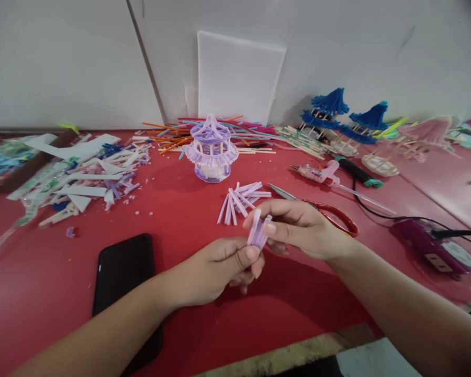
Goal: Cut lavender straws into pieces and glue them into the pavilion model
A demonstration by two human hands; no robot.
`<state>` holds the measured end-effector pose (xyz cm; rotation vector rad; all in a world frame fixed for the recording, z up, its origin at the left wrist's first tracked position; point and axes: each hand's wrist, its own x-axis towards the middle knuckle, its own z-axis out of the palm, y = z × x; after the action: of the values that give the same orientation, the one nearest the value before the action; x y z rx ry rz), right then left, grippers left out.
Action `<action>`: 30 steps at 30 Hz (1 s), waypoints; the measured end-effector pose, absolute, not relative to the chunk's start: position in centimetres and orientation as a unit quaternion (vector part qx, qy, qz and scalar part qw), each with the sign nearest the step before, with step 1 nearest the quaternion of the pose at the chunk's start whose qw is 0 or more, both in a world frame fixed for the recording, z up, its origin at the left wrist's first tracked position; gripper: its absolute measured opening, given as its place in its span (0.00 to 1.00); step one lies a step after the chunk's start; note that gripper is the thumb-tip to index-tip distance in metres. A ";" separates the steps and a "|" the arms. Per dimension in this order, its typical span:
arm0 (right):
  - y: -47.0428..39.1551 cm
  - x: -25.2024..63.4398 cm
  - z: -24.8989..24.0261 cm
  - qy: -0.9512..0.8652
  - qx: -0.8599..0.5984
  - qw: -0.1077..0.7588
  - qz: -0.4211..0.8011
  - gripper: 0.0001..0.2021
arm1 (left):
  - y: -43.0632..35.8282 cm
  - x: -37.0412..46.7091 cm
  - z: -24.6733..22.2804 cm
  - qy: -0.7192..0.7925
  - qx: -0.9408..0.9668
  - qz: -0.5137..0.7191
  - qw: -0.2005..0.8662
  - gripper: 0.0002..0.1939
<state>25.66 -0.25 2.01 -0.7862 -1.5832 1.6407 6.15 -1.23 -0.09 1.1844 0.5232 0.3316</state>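
Note:
Between my two hands is a small bunch of lilac pipe cleaner pieces (258,235), bundled side by side. My left hand (230,264) pinches its lower end between thumb and fingers. My right hand (298,228) grips the upper right side, with the thumb on the pieces. Just beyond my fingers lies a loose pile of cut lilac pipe cleaners (241,201). Farther back stands a small lilac and purple pavilion model (212,152), with pale posts, a frilled lower roof and an open-ribbed top. Scissors with red handles (333,212) lie partly behind my right hand.
A black phone (123,272) lies by my left forearm. On the right are a pink glue gun (317,173), a dark green-ended tool (359,173), a purple power strip (435,246) and blue-roofed models (329,107). Scraps (98,178) cover the left; colored pipe cleaners (172,139) lie behind.

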 end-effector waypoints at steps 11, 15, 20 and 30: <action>-1.1 24.3 1.8 -0.601 -0.354 0.427 0.575 0.17 | -1.3 6.6 0.1 0.427 0.763 0.282 0.396 0.12; -2.2 23.0 1.0 -0.574 -0.376 0.447 0.574 0.17 | -1.5 6.4 0.1 0.391 0.775 0.291 0.403 0.09; -1.8 23.4 1.6 -0.619 -0.398 0.455 0.501 0.16 | -1.4 6.3 0.3 0.399 0.750 0.307 0.430 0.14; -2.4 35.3 2.2 -0.767 -0.640 -0.033 -0.018 0.09 | -1.4 6.0 1.0 0.476 0.668 0.331 0.466 0.18</action>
<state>35.32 -2.41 2.17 -2.0552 -2.4618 -0.0577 6.02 -1.40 0.99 1.6393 1.1692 0.8137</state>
